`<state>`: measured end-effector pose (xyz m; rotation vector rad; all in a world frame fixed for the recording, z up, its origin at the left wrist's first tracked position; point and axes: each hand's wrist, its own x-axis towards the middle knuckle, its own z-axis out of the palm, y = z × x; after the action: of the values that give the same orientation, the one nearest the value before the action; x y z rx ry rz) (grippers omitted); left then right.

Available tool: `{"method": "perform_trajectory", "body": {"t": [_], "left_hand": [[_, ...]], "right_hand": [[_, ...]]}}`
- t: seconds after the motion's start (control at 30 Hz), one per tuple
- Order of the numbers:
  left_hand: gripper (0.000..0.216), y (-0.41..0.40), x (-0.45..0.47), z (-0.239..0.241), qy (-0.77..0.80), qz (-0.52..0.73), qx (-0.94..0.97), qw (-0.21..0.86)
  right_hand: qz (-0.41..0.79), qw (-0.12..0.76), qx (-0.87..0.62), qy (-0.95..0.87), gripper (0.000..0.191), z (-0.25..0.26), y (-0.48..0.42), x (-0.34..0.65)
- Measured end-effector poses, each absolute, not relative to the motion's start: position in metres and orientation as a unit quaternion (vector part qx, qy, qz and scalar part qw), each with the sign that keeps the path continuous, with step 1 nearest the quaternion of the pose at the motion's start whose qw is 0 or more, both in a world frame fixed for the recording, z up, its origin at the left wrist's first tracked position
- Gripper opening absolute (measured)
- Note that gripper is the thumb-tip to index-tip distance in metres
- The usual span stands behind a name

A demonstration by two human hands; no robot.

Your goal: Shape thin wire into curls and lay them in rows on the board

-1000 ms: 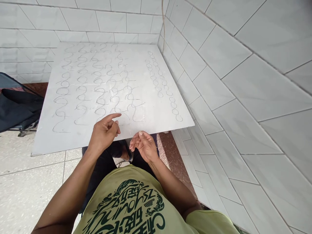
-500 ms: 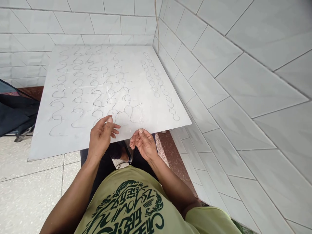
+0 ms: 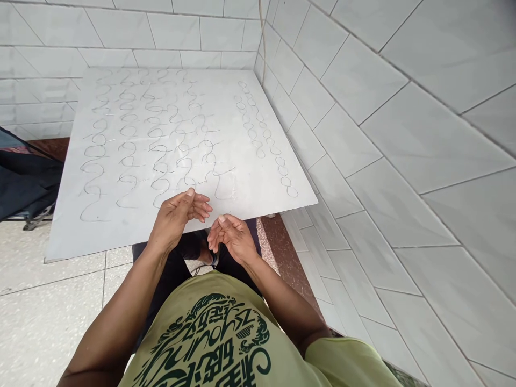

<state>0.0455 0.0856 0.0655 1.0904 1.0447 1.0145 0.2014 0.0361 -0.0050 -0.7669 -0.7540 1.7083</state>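
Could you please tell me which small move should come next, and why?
Perhaps ease the left hand towards the right hand: both are half curled and sit close but apart near the edge of the board; anything pinched is indistinct.

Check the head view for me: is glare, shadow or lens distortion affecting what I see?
Head view: soft light, faint sheen on the white panel, no hard shadows there; head view: left hand and right hand read fairly clearly, but the farthest thin curved lines look faint; head view: wide-angle stretching toward the right-hand wall tiles.
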Motion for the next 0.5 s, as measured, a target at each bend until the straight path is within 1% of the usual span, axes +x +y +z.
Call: {"method": "perform_trajectory", "body": {"t": [0.23, 0.43, 0.5], "left_hand": [[0.049, 0.086, 0.040, 0.063, 0.445, 0.423, 0.469, 0.634], [0.062, 0.079, 0.036, 0.060, 0.422, 0.442, 0.436, 0.660], [0.057, 0.074, 0.037, 0.053, 0.415, 0.451, 0.427, 0.666]], "right_hand": [[0.730, 0.516, -0.311, -0.323, 0.041, 0.001, 0.045, 0.200], [0.724, 0.550, -0.296, -0.292, 0.039, 0.000, 0.044, 0.198], [0.723, 0.561, -0.285, -0.285, 0.037, -0.001, 0.042, 0.197]]}}
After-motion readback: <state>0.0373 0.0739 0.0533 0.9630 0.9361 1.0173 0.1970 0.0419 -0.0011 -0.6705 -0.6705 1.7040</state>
